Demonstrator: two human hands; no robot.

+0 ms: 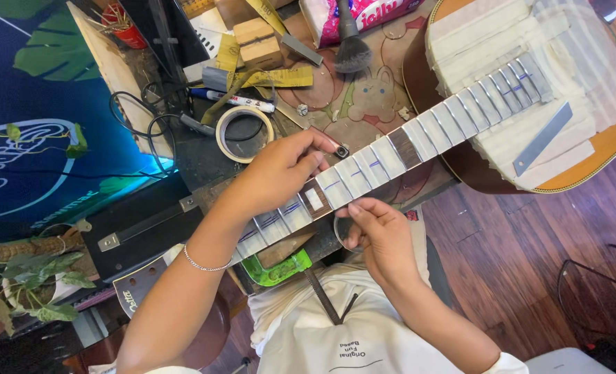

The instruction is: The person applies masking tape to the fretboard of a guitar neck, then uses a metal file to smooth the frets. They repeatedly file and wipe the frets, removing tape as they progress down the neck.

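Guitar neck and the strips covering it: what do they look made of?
Guitar neck: dark brown wood, seemingly, grain showing in one bare gap. Strips: pale matte masking tape, probably paper, some with blue pen marks. Left hand rests on it; right hand beside.

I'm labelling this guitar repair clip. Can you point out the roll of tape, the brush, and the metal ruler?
roll of tape (222, 131): head view, on its pale outer ring, left side.
brush (353, 54): head view, on the dark bristle head.
metal ruler (543, 138): head view, mid-length of the grey strip lying on the masked guitar body.
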